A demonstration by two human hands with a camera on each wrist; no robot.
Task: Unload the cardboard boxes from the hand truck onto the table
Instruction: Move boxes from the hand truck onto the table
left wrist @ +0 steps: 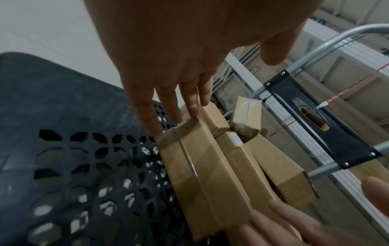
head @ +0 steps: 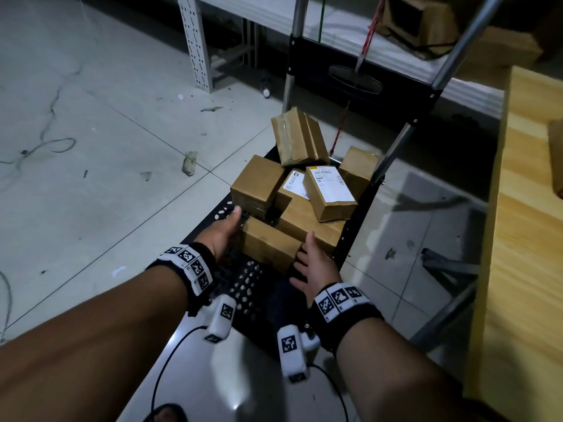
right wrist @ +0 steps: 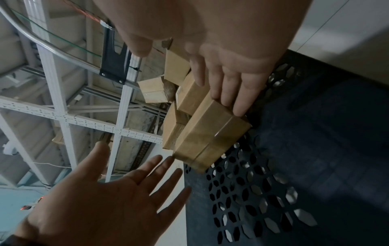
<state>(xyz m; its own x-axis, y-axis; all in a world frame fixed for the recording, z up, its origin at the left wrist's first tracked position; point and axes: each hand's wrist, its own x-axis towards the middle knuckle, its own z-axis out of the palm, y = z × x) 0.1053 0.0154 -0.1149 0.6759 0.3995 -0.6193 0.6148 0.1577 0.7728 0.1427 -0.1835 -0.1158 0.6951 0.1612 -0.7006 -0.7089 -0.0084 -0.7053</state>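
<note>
Several cardboard boxes lie piled on the hand truck's black perforated platform [head: 243, 287]. The nearest plain box [head: 268, 245] [left wrist: 202, 174] [right wrist: 210, 133] lies flat at the front of the pile. My left hand [head: 227, 229] [left wrist: 176, 106] has straight fingers whose tips touch that box's left end. My right hand [head: 313, 263] [right wrist: 227, 89] reaches the right end, fingers straight and touching its edge. Neither hand grips anything. Behind it lie a labelled box [head: 329, 193], a plain box [head: 256, 184] and a box [head: 298, 138] leaning on the truck's back. The wooden table [head: 524, 239] stands to the right.
The hand truck's metal handle posts [head: 396, 150] rise behind the pile. A perforated white metal rack [head: 195, 41] stands beyond it. A cardboard box [head: 557, 159] shows at the table's right edge. Scraps and a cable [head: 45, 144] lie on the tiled floor at left.
</note>
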